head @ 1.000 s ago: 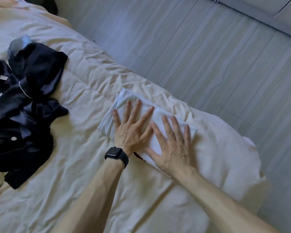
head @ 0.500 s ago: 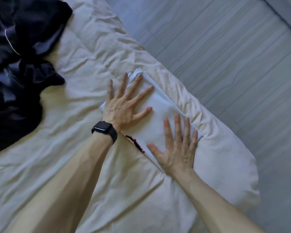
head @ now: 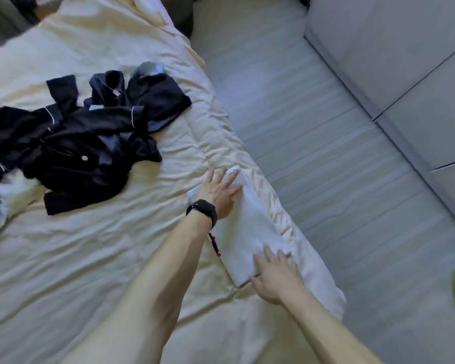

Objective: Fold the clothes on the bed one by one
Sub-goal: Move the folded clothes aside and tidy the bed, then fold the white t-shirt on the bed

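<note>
Bedding (head: 103,258) is carrying the folded white garment (head: 247,232), running lengthwise from my left grip (head: 217,194) to right grip (head: 276,278), both pressing flat, fingers spread. Dark pyjamas (head: 90,143) are lying left of it, nearer my left grip.

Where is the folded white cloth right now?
Head view, lower centre: folded white cloth lies along the cream bed's right edge, left hand and right hand on it.

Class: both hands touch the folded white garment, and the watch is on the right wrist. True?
No. The head view shows the watch on the left wrist. The left hand and right hand do touch the folded white garment.
</note>
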A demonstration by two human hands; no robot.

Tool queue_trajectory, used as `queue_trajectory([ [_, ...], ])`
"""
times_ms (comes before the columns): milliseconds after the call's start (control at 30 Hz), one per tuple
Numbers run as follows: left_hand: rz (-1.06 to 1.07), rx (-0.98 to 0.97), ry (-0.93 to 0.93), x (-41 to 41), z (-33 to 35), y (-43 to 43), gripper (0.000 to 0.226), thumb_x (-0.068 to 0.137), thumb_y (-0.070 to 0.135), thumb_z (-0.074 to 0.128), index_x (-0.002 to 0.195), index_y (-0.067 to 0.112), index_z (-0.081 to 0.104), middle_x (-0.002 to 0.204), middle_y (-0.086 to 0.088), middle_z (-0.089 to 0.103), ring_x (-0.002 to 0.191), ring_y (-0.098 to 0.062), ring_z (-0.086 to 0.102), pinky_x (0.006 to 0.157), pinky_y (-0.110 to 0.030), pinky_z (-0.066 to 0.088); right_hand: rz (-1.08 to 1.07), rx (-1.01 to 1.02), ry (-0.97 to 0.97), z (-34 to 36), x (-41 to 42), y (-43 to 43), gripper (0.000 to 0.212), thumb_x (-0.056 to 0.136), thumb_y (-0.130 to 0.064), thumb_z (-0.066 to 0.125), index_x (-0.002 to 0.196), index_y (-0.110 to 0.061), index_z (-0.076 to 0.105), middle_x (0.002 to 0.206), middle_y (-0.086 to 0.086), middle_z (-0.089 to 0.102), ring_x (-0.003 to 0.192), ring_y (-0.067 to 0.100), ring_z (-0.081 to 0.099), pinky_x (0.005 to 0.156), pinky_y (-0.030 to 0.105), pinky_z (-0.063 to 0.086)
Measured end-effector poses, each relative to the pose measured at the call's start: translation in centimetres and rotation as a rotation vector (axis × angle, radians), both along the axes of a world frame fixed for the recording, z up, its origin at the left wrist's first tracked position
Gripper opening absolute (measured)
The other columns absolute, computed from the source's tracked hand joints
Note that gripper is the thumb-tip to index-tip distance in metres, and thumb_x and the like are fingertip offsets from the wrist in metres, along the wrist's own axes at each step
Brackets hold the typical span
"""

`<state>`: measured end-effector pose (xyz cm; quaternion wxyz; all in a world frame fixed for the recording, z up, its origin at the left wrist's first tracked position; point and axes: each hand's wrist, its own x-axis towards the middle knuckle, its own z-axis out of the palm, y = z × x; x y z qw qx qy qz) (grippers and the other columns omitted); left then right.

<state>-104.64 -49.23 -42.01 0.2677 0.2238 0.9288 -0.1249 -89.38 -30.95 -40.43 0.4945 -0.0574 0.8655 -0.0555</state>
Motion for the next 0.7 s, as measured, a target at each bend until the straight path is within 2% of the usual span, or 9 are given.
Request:
queue_trajectory([
  [33, 0.063, 0.017, -0.008, 1.2, 1.9, 0.3, 0.048, 0.102, 0.040, 0.038, 0.150, 0.040, 0.035, 0.167, -0.002, 0.012, 0.151, -0.031, 0.013, 0.121, -0.052, 0.011, -0.022, -0.032, -0.041, 2.3, 0.0, 0.8, 0.057, 0.102, -0.047, 0.039, 0.154, -0.024, 0.035, 0.165, 0.008, 0.027, 0.148, 0.032, 0.030, 0.116, 0.046, 0.033],
  [67, 0.145, 0.058, -0.039, 2.6, 3.9, 0.3, 0.045, 0.101, 0.038, 0.040, 0.146, 0.039, 0.042, 0.162, -0.002, 0.026, 0.148, -0.028, 0.022, 0.119, -0.047, 0.017, -0.045, -0.056, -0.056, 4.9, 0.0, 1.5, 0.051, 0.102, -0.044, 0.040, 0.149, -0.024, 0.043, 0.156, 0.007, 0.043, 0.142, 0.030, 0.041, 0.111, 0.043, 0.040],
  [100, 0.227, 0.118, -0.079, 4.2, 5.9, 0.2, 0.043, 0.101, 0.039, 0.041, 0.143, 0.039, 0.048, 0.155, -0.001, 0.039, 0.143, -0.025, 0.031, 0.117, -0.043, 0.022, -0.045, -0.072, -0.035, 7.1, 0.1, 2.0, 0.048, 0.102, -0.042, 0.040, 0.146, -0.025, 0.048, 0.151, 0.005, 0.050, 0.138, 0.028, 0.046, 0.108, 0.041, 0.043],
  [233, 0.521, 0.415, -0.080, 11.8, 13.3, -1.1, 0.042, 0.096, 0.043, 0.045, 0.138, 0.039, 0.054, 0.141, 0.008, 0.054, 0.131, -0.021, 0.049, 0.105, -0.038, 0.040, 0.008, -0.135, 0.177, 16.7, 0.2, 2.9, 0.047, 0.102, -0.045, 0.042, 0.147, -0.030, 0.050, 0.153, -0.009, 0.048, 0.138, 0.018, 0.046, 0.110, 0.038, 0.041],
  [367, 0.694, 0.557, 0.077, 19.2, 21.6, -3.9, 0.047, 0.091, 0.047, 0.044, 0.134, 0.037, 0.059, 0.135, 0.009, 0.061, 0.124, -0.019, 0.056, 0.102, -0.038, 0.043, 0.067, -0.329, 0.406, 26.9, 0.8, 1.3, 0.041, 0.103, -0.044, 0.048, 0.142, -0.031, 0.056, 0.149, -0.011, 0.054, 0.135, 0.015, 0.049, 0.109, 0.034, 0.040],
  [533, 0.889, 0.523, 0.396, 30.3, 31.1, -9.0, 0.044, 0.096, 0.045, 0.049, 0.139, 0.035, 0.054, 0.137, 0.008, 0.059, 0.125, -0.017, 0.054, 0.103, -0.038, 0.044, 0.159, -0.641, 0.657, 36.2, 4.6, -2.3, 0.033, 0.102, -0.041, 0.054, 0.134, -0.036, 0.061, 0.140, -0.013, 0.061, 0.131, 0.013, 0.053, 0.106, 0.037, 0.045],
  [633, 1.033, 0.442, 0.588, 38.3, 36.0, -11.0, 0.043, 0.098, 0.041, 0.051, 0.140, 0.035, 0.053, 0.139, 0.007, 0.057, 0.124, -0.018, 0.053, 0.101, -0.037, 0.042, 0.287, -0.860, 0.806, 39.9, 8.9, -4.9, 0.031, 0.101, -0.033, 0.061, 0.131, -0.030, 0.065, 0.132, -0.008, 0.067, 0.117, 0.018, 0.064, 0.097, 0.037, 0.051],
  [700, 1.128, 0.372, 0.680, 44.4, 38.5, -11.8, 0.042, 0.098, 0.039, 0.050, 0.140, 0.034, 0.053, 0.138, 0.006, 0.057, 0.122, -0.021, 0.054, 0.099, -0.037, 0.042, 0.385, -0.959, 0.841, 41.7, 12.5, -6.8, 0.031, 0.101, -0.031, 0.060, 0.131, -0.030, 0.066, 0.134, -0.010, 0.066, 0.115, 0.016, 0.064, 0.095, 0.036, 0.051],
])
